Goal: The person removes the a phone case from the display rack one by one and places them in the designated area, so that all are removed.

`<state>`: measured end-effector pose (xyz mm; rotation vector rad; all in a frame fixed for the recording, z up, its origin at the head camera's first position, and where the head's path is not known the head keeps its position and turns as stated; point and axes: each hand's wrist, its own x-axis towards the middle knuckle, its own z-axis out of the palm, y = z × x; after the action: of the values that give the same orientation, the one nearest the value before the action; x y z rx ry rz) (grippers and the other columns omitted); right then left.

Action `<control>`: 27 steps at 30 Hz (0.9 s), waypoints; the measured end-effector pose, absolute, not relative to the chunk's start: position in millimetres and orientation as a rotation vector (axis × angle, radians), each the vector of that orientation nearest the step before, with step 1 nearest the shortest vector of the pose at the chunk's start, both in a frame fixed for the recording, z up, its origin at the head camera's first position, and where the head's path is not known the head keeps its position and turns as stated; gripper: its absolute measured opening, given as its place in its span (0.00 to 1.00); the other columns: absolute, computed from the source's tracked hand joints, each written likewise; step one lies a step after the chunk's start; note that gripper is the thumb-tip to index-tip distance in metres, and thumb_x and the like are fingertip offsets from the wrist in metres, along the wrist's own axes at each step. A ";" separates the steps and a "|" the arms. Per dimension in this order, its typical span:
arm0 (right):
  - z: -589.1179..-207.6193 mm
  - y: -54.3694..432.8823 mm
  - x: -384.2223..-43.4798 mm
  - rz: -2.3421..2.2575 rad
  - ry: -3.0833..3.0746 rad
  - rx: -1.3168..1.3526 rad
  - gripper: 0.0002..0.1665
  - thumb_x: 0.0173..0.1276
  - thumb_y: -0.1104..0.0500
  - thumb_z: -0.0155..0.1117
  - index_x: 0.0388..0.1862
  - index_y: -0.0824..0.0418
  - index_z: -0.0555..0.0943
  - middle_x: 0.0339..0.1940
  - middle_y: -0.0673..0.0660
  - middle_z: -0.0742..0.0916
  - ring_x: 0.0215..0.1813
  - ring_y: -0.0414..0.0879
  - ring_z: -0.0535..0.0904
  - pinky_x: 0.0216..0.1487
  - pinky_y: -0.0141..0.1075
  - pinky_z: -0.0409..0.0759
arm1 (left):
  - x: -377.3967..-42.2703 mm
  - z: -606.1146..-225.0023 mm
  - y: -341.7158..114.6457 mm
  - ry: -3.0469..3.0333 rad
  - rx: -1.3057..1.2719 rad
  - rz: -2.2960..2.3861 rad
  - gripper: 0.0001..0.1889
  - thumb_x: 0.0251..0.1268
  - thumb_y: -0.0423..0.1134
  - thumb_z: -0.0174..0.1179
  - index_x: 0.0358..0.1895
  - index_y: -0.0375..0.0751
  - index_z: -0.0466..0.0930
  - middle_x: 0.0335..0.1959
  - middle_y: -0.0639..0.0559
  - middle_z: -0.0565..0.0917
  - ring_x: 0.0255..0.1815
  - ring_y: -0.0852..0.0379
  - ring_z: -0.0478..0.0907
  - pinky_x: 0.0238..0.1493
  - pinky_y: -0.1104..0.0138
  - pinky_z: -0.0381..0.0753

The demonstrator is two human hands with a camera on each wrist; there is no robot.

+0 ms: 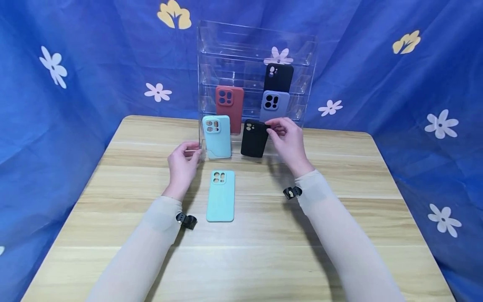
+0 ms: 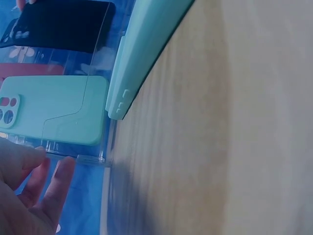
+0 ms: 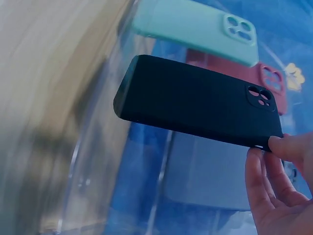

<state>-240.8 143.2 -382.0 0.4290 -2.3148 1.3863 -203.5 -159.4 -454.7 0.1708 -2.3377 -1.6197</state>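
My right hand [image 1: 288, 140] pinches the upper right corner of a black phone case [image 3: 195, 100], camera cutout end up, at the front of a clear tiered display rack [image 1: 256, 29]. My left hand [image 1: 183, 165] holds the lower left side edge of the rack between thumb and fingers. Just beside it, a mint phone case [image 2: 58, 107] stands in the front tier. Another mint phone case [image 1: 220, 199] lies flat on the table before the rack. In the left wrist view, a mint case [image 2: 146, 54] shows edge-on.
Behind the front tier stand a red phone case [image 1: 231, 109], a lavender-blue case [image 1: 277, 113] and a second black case [image 1: 281, 79]. A blue patterned curtain [image 1: 113, 63] hangs around the wooden table [image 1: 264, 260].
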 end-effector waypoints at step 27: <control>-355.8 145.5 -206.2 1.565 -2.529 0.403 0.10 0.68 0.68 0.71 0.46 0.61 0.88 0.42 0.59 0.89 0.40 0.50 0.86 0.40 0.26 0.87 | -203.0 -455.4 -158.5 -2.316 0.171 -1.634 0.12 0.71 0.30 0.64 0.54 0.36 0.85 0.48 0.40 0.88 0.42 0.50 0.85 0.37 0.74 0.93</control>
<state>-206.2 145.5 -355.8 0.4027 -2.5289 1.5647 -203.0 -158.5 -455.4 0.1712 -2.3163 -1.6342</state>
